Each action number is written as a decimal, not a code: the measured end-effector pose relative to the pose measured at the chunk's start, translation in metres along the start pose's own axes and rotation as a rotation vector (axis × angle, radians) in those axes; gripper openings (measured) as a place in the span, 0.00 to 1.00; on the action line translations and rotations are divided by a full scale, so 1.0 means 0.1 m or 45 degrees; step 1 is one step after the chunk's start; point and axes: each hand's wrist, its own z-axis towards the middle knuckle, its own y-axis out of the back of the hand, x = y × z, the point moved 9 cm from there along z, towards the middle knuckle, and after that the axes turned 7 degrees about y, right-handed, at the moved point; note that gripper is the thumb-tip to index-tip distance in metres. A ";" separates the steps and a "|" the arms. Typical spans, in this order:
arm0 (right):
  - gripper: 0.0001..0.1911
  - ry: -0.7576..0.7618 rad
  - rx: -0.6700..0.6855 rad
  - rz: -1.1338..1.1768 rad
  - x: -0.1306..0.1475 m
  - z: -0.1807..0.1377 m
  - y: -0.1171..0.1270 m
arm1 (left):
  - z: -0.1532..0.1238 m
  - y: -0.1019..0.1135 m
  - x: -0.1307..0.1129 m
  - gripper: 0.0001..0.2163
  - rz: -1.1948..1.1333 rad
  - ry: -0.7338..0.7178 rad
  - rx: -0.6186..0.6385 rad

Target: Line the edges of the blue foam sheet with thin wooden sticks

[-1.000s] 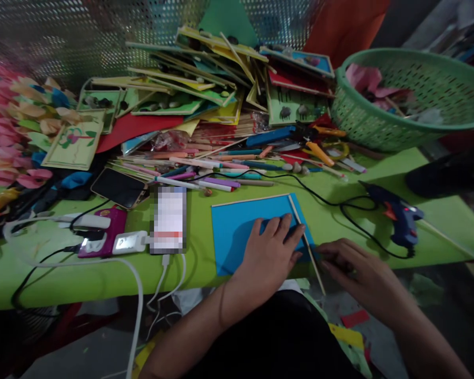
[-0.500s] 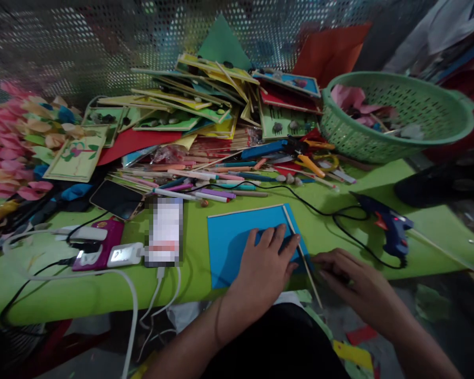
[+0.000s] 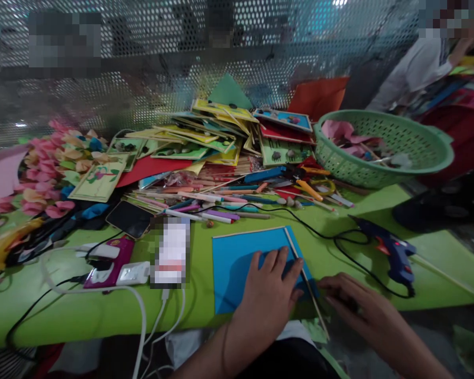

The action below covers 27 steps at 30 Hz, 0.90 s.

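Apparently setting loose-ended stick [image 3: 309, 288] along right side of blue card [image 3: 239, 258] on green table [image 3: 200, 263], pressing with left hand [image 3: 268, 289] spread wide, right hand [image 3: 359, 301] half-curled just beside, cannot tell if gripping; likely calls for straight alignment next

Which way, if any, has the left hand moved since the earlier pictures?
No, not visibly. Against the blue sheet on the green table, the left hand keeps its place, its fingers still at the slanting wooden stick; the whole view shifted.
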 end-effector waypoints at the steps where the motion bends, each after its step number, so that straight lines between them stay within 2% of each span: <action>1: 0.14 -0.002 -0.008 -0.013 -0.01 0.00 0.02 | 0.00 0.01 0.00 0.24 -0.007 0.000 -0.005; 9: 0.15 0.127 -0.203 -0.230 0.07 0.15 0.46 | -0.05 0.09 0.06 0.23 -0.079 0.007 -0.032; 13: 0.12 0.337 -0.294 -0.443 0.37 0.36 0.67 | -0.09 0.15 0.09 0.21 -0.120 -0.015 -0.071; 16: 0.11 0.490 -0.305 -0.571 0.66 0.60 0.73 | -0.12 0.21 0.08 0.20 -0.142 -0.049 -0.130; 21: 0.16 0.685 -0.212 -0.744 0.93 1.11 0.56 | -0.16 0.29 0.04 0.17 -0.139 -0.099 -0.212; 25: 0.17 0.747 -0.001 -0.791 0.94 1.55 0.18 | -0.16 0.33 0.01 0.15 -0.121 -0.123 -0.251; 27: 0.16 0.704 0.114 -0.831 0.92 1.75 -0.02 | -0.17 0.37 0.00 0.14 -0.118 -0.131 -0.289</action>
